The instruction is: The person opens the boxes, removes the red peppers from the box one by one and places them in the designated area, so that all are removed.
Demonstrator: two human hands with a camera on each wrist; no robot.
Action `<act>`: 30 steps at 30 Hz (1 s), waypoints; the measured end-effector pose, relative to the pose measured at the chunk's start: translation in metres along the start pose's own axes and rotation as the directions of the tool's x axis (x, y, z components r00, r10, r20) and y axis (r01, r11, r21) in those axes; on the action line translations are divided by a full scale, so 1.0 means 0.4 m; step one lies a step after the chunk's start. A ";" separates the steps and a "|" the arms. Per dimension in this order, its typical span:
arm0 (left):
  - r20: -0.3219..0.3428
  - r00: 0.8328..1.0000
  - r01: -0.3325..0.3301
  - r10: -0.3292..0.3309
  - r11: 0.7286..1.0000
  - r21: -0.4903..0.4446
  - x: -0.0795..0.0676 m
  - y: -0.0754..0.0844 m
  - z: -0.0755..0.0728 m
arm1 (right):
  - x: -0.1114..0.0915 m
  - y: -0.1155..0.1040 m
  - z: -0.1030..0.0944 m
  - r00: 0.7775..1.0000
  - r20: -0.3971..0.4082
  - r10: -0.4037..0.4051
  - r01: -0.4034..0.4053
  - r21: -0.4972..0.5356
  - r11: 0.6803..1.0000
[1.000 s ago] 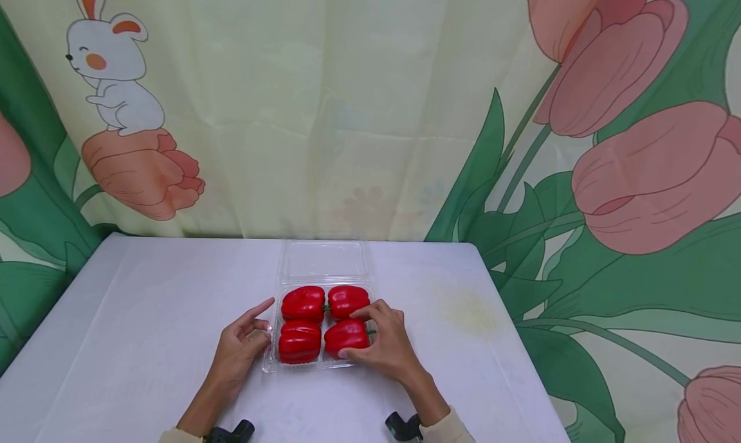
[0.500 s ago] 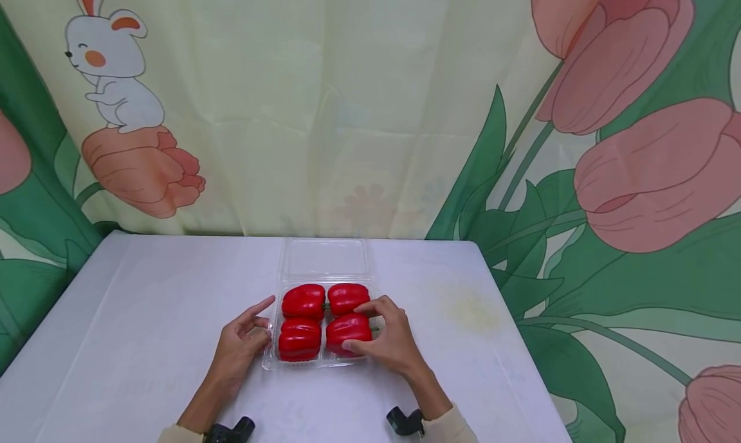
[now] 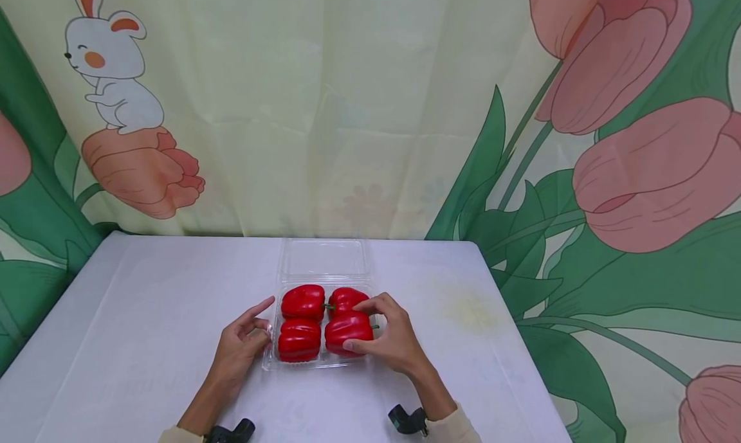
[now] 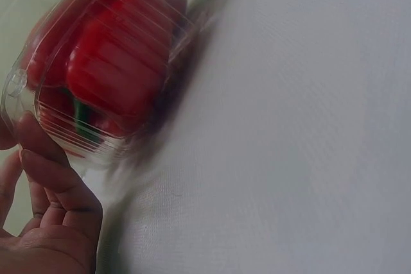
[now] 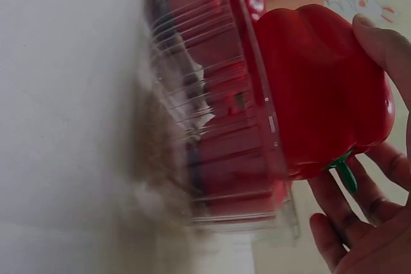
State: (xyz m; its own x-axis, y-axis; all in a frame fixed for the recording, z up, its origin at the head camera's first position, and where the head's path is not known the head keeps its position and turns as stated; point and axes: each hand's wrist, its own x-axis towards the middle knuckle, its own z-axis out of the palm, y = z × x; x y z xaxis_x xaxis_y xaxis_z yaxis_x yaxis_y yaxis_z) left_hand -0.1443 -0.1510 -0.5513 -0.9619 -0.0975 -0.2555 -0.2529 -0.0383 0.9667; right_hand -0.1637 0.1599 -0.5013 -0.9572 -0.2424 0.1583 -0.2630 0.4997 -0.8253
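A clear plastic clamshell container point(image 3: 272, 364) lies on the table with its lid point(image 3: 324, 258) folded back. My left hand point(image 3: 243, 340) pinches the container's left rim between thumb and fingertips, as the left wrist view shows. My right hand point(image 3: 393, 337) grips a red bell pepper point(image 3: 348, 332) between thumb and fingers at the near right compartment. In the right wrist view this bell pepper point(image 5: 321, 88) stands above the container's rim, its green stem point(image 5: 345, 172) toward the palm. Other red bell peppers sit at far left point(image 3: 303, 302), near left point(image 3: 299, 340) and far right, the last partly covered.
A white cloth covers the table point(image 3: 173, 314), whose far edge meets a curtain point(image 3: 370, 108) printed with tulips and a rabbit. A dark wrist camera point(image 3: 231, 431) is worn at the left wrist and another point(image 3: 407, 420) at the right.
My right hand has raised the near right bell pepper slightly, so it now hides more of the far right one. The left hand has stayed at the container's rim.
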 end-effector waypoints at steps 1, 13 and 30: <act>0.001 1.000 0.000 0.000 1.000 -0.002 0.000 0.000 0.000 | 0.001 -0.004 -0.003 1.000 0.001 -0.002 0.002 -0.002 1.000; 0.004 1.000 0.003 -0.003 1.000 -0.008 0.001 0.001 -0.001 | 0.009 -0.034 -0.054 0.996 -0.074 -0.048 0.047 -0.012 0.999; 0.012 1.000 0.011 -0.011 1.000 -0.027 0.000 -0.001 0.002 | 0.046 0.007 -0.142 0.976 -0.205 -0.069 0.055 -0.072 0.996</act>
State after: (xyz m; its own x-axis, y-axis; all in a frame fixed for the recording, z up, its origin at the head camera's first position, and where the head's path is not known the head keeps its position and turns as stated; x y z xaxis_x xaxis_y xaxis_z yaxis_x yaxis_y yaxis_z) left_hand -0.1444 -0.1500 -0.5516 -0.9603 -0.0850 -0.2656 -0.2605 -0.0661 0.9632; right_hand -0.1888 0.2042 -0.4699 -0.9413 -0.1010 0.3222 -0.3234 0.5442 -0.7741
